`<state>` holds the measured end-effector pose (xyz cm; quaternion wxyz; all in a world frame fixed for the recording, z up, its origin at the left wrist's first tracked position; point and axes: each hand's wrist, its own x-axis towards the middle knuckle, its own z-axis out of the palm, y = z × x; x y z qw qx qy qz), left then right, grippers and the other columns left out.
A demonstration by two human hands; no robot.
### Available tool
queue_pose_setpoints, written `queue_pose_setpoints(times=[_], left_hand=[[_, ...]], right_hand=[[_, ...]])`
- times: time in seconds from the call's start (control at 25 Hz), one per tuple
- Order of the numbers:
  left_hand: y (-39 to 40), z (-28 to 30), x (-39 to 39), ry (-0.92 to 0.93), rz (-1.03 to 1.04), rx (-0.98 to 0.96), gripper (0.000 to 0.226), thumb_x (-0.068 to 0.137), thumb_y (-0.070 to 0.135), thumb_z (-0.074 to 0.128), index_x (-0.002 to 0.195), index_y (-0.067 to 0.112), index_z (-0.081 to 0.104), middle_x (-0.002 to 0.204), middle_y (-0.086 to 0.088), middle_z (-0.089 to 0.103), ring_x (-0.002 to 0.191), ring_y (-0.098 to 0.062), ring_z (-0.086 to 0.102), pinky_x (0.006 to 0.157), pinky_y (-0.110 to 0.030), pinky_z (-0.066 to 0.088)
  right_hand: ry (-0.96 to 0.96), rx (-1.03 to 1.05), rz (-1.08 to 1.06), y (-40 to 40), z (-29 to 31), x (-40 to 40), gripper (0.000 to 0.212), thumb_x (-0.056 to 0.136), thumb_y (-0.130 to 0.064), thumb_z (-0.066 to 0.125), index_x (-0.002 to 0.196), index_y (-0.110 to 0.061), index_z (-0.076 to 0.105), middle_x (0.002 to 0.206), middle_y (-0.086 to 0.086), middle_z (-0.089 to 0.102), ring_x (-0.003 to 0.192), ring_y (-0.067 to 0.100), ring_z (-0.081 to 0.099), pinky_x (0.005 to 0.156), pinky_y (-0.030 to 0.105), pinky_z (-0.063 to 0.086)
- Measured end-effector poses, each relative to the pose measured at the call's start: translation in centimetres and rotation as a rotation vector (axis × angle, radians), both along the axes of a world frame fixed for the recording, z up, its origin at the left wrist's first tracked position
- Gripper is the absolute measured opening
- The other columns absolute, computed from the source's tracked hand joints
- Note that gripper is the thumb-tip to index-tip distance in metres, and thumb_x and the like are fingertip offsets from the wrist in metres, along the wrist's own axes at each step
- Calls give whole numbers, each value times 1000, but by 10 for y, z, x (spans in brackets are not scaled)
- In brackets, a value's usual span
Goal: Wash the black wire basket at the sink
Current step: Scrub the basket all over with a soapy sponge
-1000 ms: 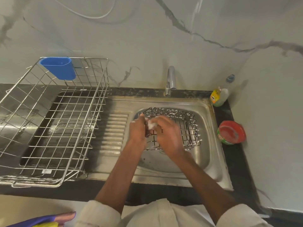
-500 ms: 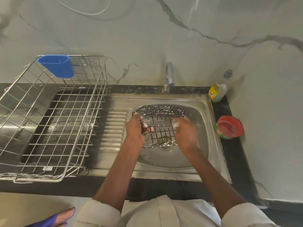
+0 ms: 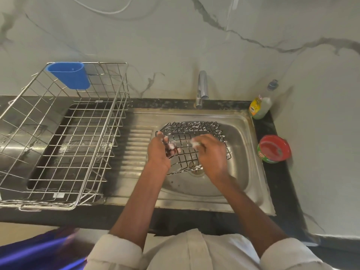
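The black wire basket [image 3: 191,133] sits tilted inside the steel sink [image 3: 241,149], flecked with white suds. My left hand [image 3: 158,151] grips its left edge, soapy fingers curled through the wires. Over the basket's middle my right hand [image 3: 211,152] pinches a small, sudsy white scrubber [image 3: 194,143] against the wires. The basket's near right part is hidden under that hand. The tap [image 3: 202,88] stands behind the bowl; no water shows running from it.
A large steel dish rack [image 3: 64,145] with a blue cup holder [image 3: 69,75] fills the counter left of the sink. A dish soap bottle [image 3: 260,106] and a red-lidded green tub [image 3: 273,149] stand on the black counter at the right. Marble wall behind.
The basket has been tipped and turned in the bowl. My right hand moved out to the right, then back over the basket's middle with the scrubber. My left hand keeps its hold.
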<state>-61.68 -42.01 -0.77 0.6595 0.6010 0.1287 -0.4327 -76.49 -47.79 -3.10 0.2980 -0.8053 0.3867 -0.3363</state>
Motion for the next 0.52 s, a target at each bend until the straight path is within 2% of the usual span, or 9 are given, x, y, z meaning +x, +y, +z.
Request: queue_pose_setpoints(times=[0.12,0.2,0.28,0.36,0.44,0.52], left_hand=[[5,-5,4,38,-26,-42,20,112,27,55,102,17,68,57,9,61,53,-10,51,57,-31,43],[4,-8,3,41,-53,-59,20,111,30,57,101,16,67,63,6,63,57,-11,53,58,-31,45],[-1,-12,2,26,-62,-53,22,112,29,56,97,17,65,65,5,62,55,-12,53,55,-31,47],[-5,-15,4,35,-46,-61,24,112,26,54,91,18,62,61,6,59,49,-10,50,47,-25,45],[-6,-17,6,103,-6,-109,26,113,23,51,88,19,58,58,5,56,47,-11,47,43,-23,42],[-6,-19,5,151,22,-128,28,113,23,50,87,18,58,59,3,54,48,-12,45,44,-24,42]], right_hand=[[-7,276,-274,-22,-16,-19,34,86,6,73,106,-21,79,104,-3,80,93,9,75,86,34,62],[-56,304,-318,-15,-17,-12,32,84,5,74,103,-21,80,99,-3,80,91,12,76,83,34,63],[-88,247,-233,9,-5,5,27,85,2,77,102,-18,81,96,-4,79,86,10,74,79,26,61],[-138,178,-35,30,7,18,24,84,2,79,101,-15,82,97,-4,79,84,6,72,80,20,58],[-148,71,161,36,9,21,26,82,8,79,100,-10,82,99,0,78,85,8,72,81,19,57],[-114,-24,246,29,5,16,27,83,12,75,101,-8,82,101,3,77,87,12,71,82,18,55]])
